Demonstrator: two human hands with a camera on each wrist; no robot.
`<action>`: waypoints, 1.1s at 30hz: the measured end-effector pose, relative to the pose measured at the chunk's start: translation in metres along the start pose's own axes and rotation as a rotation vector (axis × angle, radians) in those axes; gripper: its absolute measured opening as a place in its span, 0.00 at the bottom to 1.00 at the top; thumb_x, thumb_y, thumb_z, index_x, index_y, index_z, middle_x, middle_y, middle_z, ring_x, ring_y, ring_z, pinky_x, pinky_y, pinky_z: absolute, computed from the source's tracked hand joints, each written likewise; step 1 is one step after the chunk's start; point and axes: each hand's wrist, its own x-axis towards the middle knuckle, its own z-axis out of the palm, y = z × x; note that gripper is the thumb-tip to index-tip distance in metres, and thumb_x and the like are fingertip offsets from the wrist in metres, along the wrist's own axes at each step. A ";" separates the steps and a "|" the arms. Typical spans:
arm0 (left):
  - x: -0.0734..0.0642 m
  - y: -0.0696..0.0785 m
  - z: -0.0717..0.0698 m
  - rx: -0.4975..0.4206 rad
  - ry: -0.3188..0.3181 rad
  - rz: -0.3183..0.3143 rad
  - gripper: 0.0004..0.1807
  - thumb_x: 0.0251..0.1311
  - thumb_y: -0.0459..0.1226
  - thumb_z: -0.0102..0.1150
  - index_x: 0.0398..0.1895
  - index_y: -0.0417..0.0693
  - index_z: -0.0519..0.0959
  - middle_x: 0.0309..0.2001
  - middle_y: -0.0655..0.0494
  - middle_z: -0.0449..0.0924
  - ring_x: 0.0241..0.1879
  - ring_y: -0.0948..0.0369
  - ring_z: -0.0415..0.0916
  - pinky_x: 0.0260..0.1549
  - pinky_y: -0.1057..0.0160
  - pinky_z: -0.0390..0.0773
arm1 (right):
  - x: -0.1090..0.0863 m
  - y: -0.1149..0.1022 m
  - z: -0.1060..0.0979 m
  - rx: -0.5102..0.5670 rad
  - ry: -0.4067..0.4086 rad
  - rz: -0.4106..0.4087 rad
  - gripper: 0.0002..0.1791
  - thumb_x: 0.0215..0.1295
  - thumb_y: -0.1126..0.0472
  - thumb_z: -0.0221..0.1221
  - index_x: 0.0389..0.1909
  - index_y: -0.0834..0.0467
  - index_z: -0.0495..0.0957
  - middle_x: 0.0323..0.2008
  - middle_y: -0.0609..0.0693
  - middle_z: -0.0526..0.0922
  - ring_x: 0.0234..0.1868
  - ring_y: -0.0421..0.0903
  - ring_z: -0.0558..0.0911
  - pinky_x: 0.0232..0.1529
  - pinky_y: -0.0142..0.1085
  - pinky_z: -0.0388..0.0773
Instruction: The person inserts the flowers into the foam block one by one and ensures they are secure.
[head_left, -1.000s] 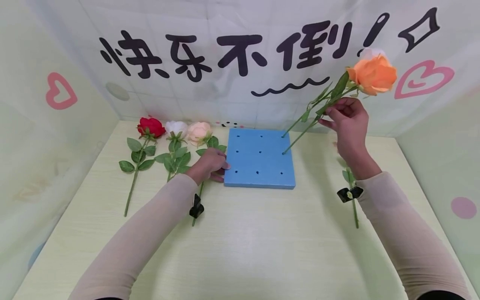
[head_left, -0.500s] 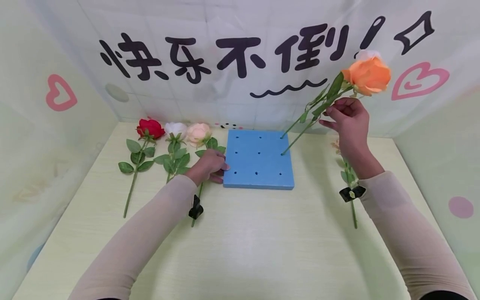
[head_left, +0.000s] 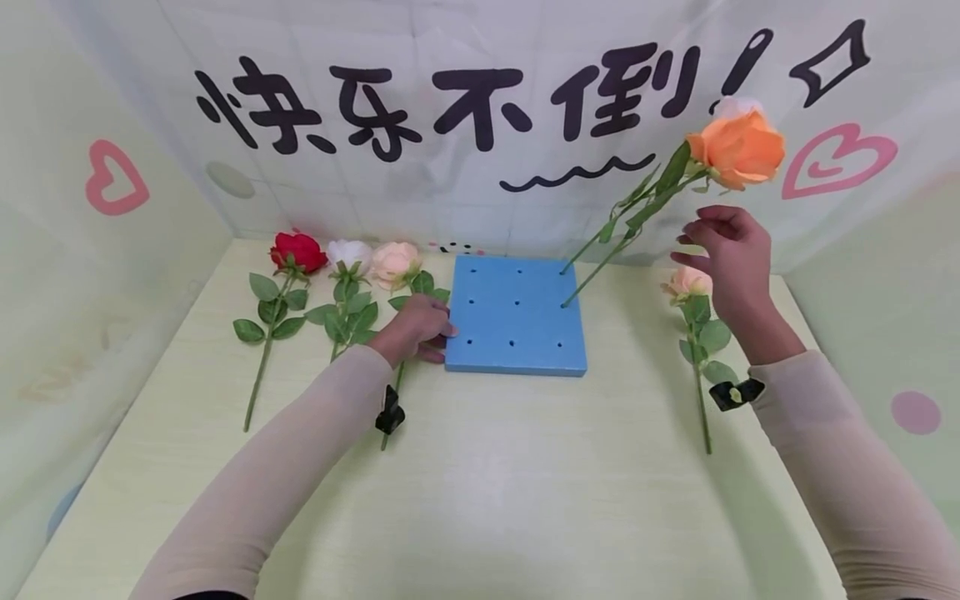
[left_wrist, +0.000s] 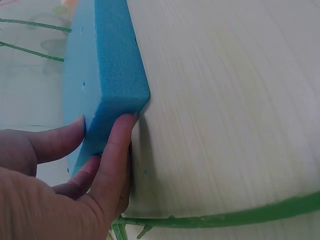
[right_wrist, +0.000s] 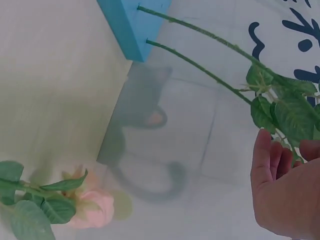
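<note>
A blue foam block point(head_left: 491, 325) with several small holes lies on the table. My left hand point(head_left: 416, 327) holds its left side, the thumb point(left_wrist: 62, 142) on the top face and the fingers against the side edge. An orange rose point(head_left: 738, 152) leans to the right, its stem in a hole at the block's right edge. Behind it a whitish rose point(head_left: 738, 106), mostly hidden, stands in the far right corner hole. Just below the orange bloom is my right hand point(head_left: 738, 258), apart from the stem, fingers loosely bent and holding nothing.
A red rose point(head_left: 297, 252), a white rose point(head_left: 349, 257) and a pale pink rose point(head_left: 395, 262) lie left of the block, the pink one partly under my left arm. Another pink rose point(head_left: 688, 283) lies at the right. A printed cloth wall point(head_left: 420, 200) stands close behind.
My right hand has let go of the orange rose's stem and moved right and slightly down. The rose stays leaning in the block. My left hand keeps its hold.
</note>
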 end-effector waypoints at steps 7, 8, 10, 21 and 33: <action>-0.001 0.002 -0.001 0.011 0.004 0.003 0.30 0.65 0.28 0.57 0.70 0.44 0.64 0.42 0.43 0.75 0.37 0.52 0.77 0.32 0.55 0.86 | 0.010 0.006 -0.028 -0.081 0.037 0.086 0.07 0.65 0.64 0.60 0.42 0.59 0.76 0.33 0.47 0.82 0.30 0.40 0.84 0.29 0.33 0.85; -0.002 0.001 -0.001 0.014 0.004 0.004 0.30 0.65 0.28 0.57 0.70 0.44 0.64 0.42 0.43 0.75 0.37 0.52 0.77 0.32 0.55 0.86 | 0.011 0.007 -0.032 -0.087 0.040 0.098 0.06 0.65 0.64 0.60 0.41 0.58 0.77 0.32 0.47 0.83 0.30 0.39 0.84 0.29 0.33 0.85; -0.002 0.001 -0.001 0.017 0.002 0.006 0.30 0.65 0.28 0.56 0.71 0.44 0.64 0.42 0.43 0.74 0.37 0.52 0.76 0.32 0.55 0.86 | 0.012 0.010 -0.040 -0.109 0.042 0.130 0.05 0.66 0.63 0.60 0.41 0.57 0.77 0.31 0.45 0.83 0.29 0.39 0.84 0.29 0.32 0.85; -0.002 0.001 -0.001 0.010 -0.006 0.008 0.31 0.65 0.28 0.55 0.71 0.44 0.63 0.41 0.43 0.74 0.36 0.52 0.75 0.34 0.54 0.86 | 0.013 0.022 -0.070 -0.293 0.012 0.317 0.09 0.69 0.59 0.58 0.46 0.57 0.74 0.27 0.38 0.83 0.31 0.36 0.85 0.35 0.31 0.85; -0.001 0.000 0.000 0.012 -0.001 0.011 0.30 0.65 0.28 0.56 0.71 0.44 0.64 0.40 0.43 0.74 0.34 0.53 0.76 0.33 0.55 0.86 | 0.017 0.042 -0.086 -0.410 -0.011 0.401 0.13 0.67 0.62 0.58 0.23 0.46 0.81 0.23 0.37 0.83 0.27 0.35 0.84 0.36 0.33 0.86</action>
